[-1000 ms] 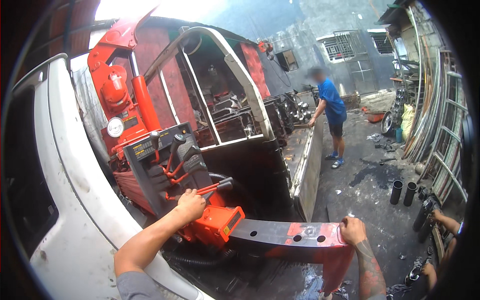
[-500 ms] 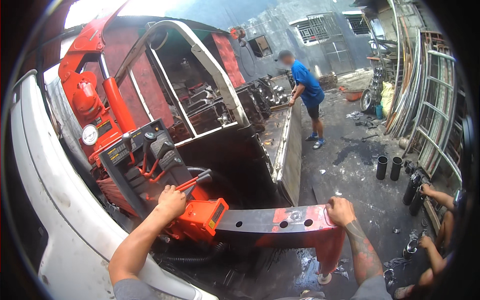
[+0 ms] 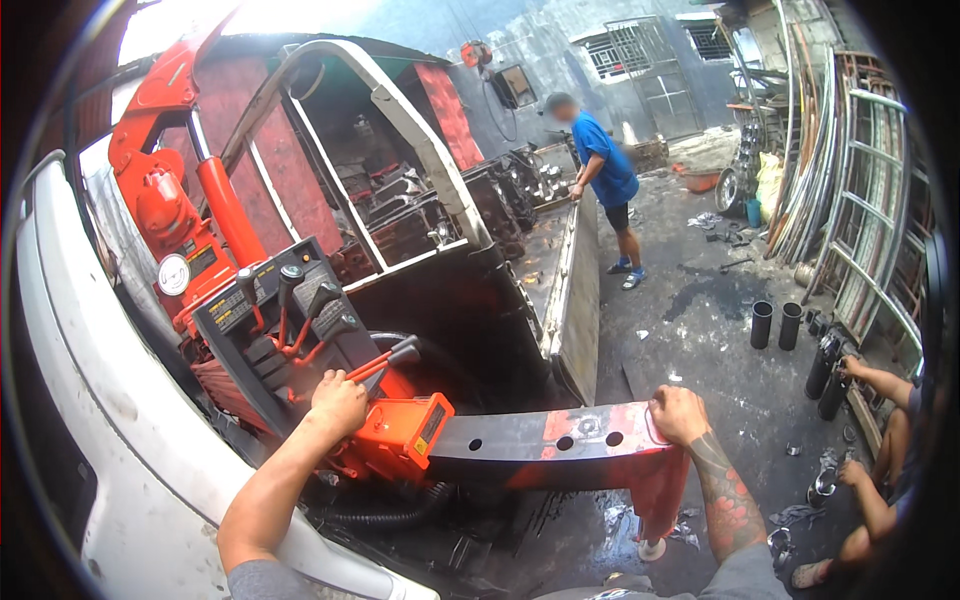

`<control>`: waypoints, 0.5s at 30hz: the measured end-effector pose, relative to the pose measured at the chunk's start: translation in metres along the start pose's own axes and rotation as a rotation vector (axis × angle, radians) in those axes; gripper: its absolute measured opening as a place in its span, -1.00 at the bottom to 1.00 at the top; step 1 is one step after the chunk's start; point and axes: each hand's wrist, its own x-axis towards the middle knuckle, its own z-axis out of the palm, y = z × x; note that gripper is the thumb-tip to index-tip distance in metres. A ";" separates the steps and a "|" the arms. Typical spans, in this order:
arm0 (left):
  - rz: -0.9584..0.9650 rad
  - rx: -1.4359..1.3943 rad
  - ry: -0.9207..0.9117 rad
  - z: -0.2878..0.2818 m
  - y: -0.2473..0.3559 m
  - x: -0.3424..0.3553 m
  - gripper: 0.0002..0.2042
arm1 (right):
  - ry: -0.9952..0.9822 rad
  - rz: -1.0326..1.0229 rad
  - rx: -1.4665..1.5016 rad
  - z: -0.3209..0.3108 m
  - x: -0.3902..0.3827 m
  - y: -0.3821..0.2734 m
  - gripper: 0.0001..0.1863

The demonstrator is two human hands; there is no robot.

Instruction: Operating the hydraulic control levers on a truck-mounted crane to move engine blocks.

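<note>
My left hand (image 3: 340, 402) is curled closed beside two red levers with dark tips (image 3: 392, 358), at the lower edge of the crane's control panel (image 3: 290, 310). What its fingers wrap round is hidden. Just right of it sits an orange housing (image 3: 402, 428), from which a grey and red outrigger beam (image 3: 515, 436) with several round holes extends to the right. At the beam's far end my right hand (image 3: 679, 415) grips the top edge, fingers bent over it. Below that end hangs a red leg (image 3: 658, 500) with a pale round foot.
A white truck cab (image 3: 110, 390) curves along my left, with the orange crane boom (image 3: 160, 130) behind the panel. A person in blue (image 3: 605, 165) holds the lowered side panel (image 3: 575, 310). At right, another person's hands (image 3: 852, 368) are near black cylinders (image 3: 830, 385); metal ladders (image 3: 870, 200) lean beyond.
The view has shifted slightly. Both my hands keep their places on the machine and the beam. The person in blue still stands at the side panel.
</note>
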 end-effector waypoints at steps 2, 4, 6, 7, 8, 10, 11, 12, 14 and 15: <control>0.000 0.013 0.068 0.001 0.000 0.000 -0.69 | -0.011 0.004 0.001 0.000 0.000 0.001 -0.73; -0.009 0.000 0.028 0.003 0.000 0.000 -0.69 | 0.041 0.000 -0.011 0.001 0.000 0.001 -0.73; -0.012 -0.006 0.026 0.004 0.000 0.000 -0.69 | 0.003 -0.007 -0.011 0.002 0.000 0.001 -0.73; -0.012 -0.009 0.029 0.004 0.000 0.000 -0.69 | 0.050 -0.010 -0.008 0.002 0.000 0.002 -0.73; -0.003 -0.006 0.072 0.004 0.000 0.000 -0.69 | 0.010 -0.014 -0.008 0.003 0.000 0.002 -0.73; -0.006 -0.008 0.027 0.004 0.000 0.000 -0.69 | 0.045 -0.011 -0.008 0.003 0.000 0.002 -0.73; 0.008 0.001 0.064 0.004 0.000 0.000 -0.69 | 0.005 -0.012 -0.009 0.003 0.000 0.003 -0.73; 0.000 -0.003 0.022 0.004 0.000 0.000 -0.69 | -0.006 -0.006 -0.009 0.003 0.000 0.003 -0.73; 0.011 0.009 0.073 0.004 0.000 -0.001 -0.70 | -0.022 0.002 -0.009 0.003 0.000 0.003 -0.73; 0.002 -0.001 0.035 0.004 0.000 -0.001 -0.70 | -0.011 -0.007 -0.010 0.003 0.000 0.003 -0.74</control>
